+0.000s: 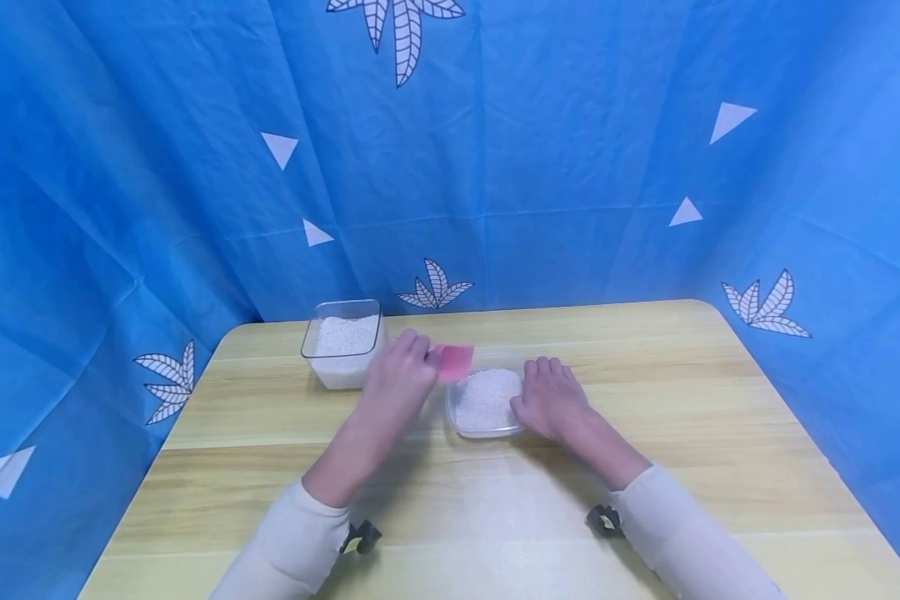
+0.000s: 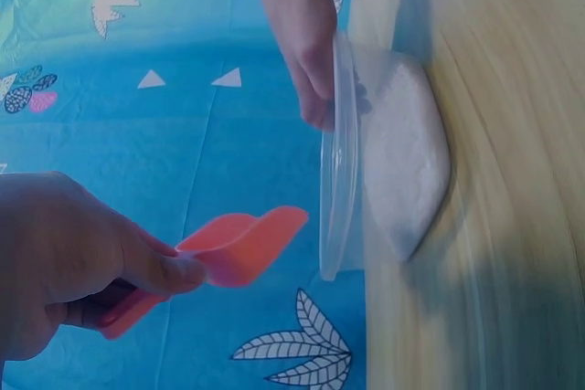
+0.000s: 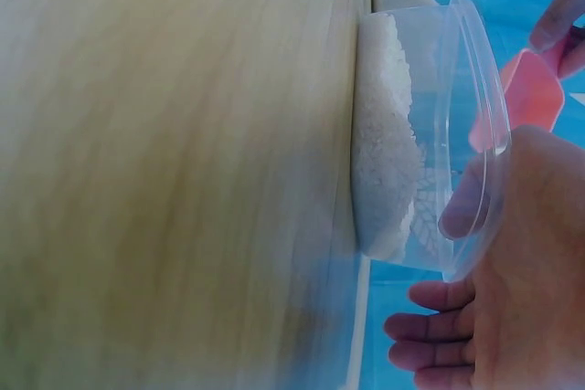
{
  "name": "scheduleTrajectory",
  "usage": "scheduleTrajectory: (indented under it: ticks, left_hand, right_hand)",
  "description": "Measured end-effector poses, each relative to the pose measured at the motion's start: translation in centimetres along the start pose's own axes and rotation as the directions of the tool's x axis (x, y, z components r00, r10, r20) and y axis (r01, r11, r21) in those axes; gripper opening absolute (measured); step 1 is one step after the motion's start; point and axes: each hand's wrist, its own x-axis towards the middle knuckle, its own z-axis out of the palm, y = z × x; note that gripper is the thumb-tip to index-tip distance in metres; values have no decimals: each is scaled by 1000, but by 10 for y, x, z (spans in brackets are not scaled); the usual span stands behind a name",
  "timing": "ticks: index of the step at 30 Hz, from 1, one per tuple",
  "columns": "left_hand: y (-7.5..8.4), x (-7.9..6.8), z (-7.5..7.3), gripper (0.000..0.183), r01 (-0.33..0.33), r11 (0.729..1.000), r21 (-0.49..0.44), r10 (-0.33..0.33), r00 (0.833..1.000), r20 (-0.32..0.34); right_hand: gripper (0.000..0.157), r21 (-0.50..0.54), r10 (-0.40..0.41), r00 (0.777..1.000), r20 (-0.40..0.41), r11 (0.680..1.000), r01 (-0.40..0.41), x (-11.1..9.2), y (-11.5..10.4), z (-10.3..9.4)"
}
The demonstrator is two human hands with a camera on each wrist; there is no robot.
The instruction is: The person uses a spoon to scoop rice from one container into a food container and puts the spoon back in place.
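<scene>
My left hand (image 1: pixel 399 375) grips a pink scoop (image 2: pixel 251 248) by its handle, holding it above the left rim of a clear plastic container (image 3: pixel 434 43). White rice-like grains (image 1: pixel 486 398) lie heaped in that container, which stands on the table. At its right side, my right hand (image 1: pixel 551 400) pinches the rim, the thumb (image 3: pixel 466 203) over the inside and the other fingers outside. From these views I cannot tell whether the scoop holds any grains.
A second, deeper clear container (image 1: pixel 341 377) with similar white grains stands at the back left, behind my left hand. The wooden table (image 1: pixel 690 375) ends against a blue patterned curtain (image 1: pixel 570 167) at the back.
</scene>
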Motion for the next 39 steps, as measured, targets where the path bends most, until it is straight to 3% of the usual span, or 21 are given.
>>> scheduleTrajectory:
  ticks: [12,28,39]
  left_hand:
    - [-19,-3,4,21,52,999,3,-51,991,-126]
    - [-49,-14,-1,23,94,996,-14,-95,990,-106]
    - [-69,-23,-9,42,133,990,56,-130,990,-56]
  right_hand:
    - [45,5,-2,1000,7,1000,2,0,0,1]
    - [45,-7,-5,1000,-5,1000,4,0,0,3]
    - [44,1,-2,1000,5,1000,2,-2,-1,0]
